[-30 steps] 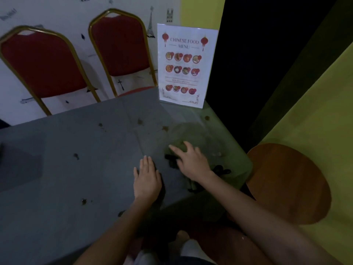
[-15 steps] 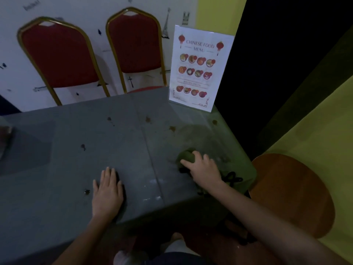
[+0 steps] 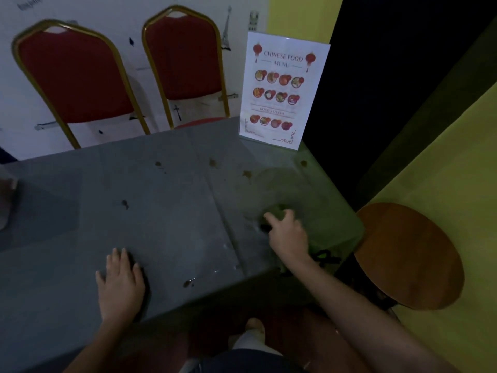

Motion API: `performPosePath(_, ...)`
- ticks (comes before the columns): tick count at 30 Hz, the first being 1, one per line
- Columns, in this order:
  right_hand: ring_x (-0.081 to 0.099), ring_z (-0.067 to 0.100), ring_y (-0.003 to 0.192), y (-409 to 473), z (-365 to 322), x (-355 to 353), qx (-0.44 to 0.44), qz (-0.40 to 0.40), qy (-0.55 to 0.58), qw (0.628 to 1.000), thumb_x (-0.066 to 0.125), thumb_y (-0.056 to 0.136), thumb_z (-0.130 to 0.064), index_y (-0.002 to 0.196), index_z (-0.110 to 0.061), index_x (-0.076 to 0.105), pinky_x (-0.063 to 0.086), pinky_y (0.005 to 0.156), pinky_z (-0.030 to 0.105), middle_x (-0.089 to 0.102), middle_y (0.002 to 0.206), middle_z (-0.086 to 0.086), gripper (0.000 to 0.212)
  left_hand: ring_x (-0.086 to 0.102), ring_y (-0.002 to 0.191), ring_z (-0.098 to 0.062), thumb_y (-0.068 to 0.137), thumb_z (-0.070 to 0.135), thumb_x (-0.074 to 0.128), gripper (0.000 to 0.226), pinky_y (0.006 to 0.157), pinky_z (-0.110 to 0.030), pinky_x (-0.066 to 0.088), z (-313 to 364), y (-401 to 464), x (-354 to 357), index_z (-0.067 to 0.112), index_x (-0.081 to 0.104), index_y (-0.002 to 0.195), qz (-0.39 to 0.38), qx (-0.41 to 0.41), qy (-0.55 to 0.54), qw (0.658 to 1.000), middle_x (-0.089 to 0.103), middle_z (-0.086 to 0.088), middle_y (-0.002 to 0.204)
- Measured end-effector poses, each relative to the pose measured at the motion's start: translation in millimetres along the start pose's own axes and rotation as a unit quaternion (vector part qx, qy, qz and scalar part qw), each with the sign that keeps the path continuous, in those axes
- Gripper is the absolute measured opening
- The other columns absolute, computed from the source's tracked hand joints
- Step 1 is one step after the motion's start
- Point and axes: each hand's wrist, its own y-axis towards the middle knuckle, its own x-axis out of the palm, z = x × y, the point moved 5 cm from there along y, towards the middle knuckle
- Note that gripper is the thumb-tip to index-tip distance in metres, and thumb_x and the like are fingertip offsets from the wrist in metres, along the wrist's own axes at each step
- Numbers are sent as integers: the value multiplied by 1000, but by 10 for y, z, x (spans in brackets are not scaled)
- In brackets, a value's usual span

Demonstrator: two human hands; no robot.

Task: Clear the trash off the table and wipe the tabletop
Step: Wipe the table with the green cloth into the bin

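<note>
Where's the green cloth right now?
The green cloth lies under the right hand on the table's right side, in front of the standing menu.

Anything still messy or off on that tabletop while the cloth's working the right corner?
Yes: brown spots dot the table, near the menu stand and by the near edge. The right hand presses the green cloth.

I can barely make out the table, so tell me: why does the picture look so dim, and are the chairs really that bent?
Head view: the light is low, so the grey tabletop and the green cloth under the right hand look murky; only the menu sign is bright. The wide-angle lens bows the red chairs near the frame's edge. The left hand casts a soft shadow.
</note>
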Motion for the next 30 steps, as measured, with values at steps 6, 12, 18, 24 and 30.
performPosePath(6, 59, 31, 67, -85, 264, -25, -46, 21, -74, 996, 70, 75, -18, 112, -42, 65, 53, 57, 34, 61, 105, 14, 44, 17, 144, -33, 99, 21, 35, 51, 116, -50, 8, -440, 55, -72, -2, 29, 143, 0, -31, -16, 999, 23, -20, 155)
performPosePath(12, 57, 39, 89, 129, 488, -117, 151, 66, -23, 986, 49, 92, -19, 130, -34, 55, 50, 73, 40, 50, 117, 21, 42, 14, 145, -34, 99, 30, 35, 56, 115, -55, 10, -821, -112, -59, -1, 25, 145, -8, -25, 2, 1000, 20, -19, 156)
performPosePath(18, 57, 35, 86, -364, -1007, 129, -37, 27, 9, 999, 49, 90, -20, 125, -33, 56, 49, 74, 37, 49, 116, 16, 38, 1, 148, -26, 99, 41, 23, 63, 116, -51, -2, -878, -157, -84, 6, 10, 150, -31, 12, 27, 999, 5, -10, 159)
performPosePath(24, 60, 29, 71, -1323, -2174, 481, -365, -60, 24, 929, 55, 77, -23, 115, -41, 61, 55, 61, 34, 60, 115, 14, 42, -2, 148, -24, 98, 43, 21, 63, 117, -50, -3, -850, -170, -97, 10, 6, 150, -46, 7, 29, 998, 1, -7, 160)
performPosePath(30, 57, 36, 81, -92, -2155, 318, -334, 9, -47, 941, 45, 88, -23, 121, -41, 60, 54, 71, 40, 55, 120, 16, 40, -9, 147, -26, 97, 43, 9, 61, 117, -50, -3, -915, -235, -21, 17, -2, 150, -64, -22, 19, 997, -8, -4, 160)
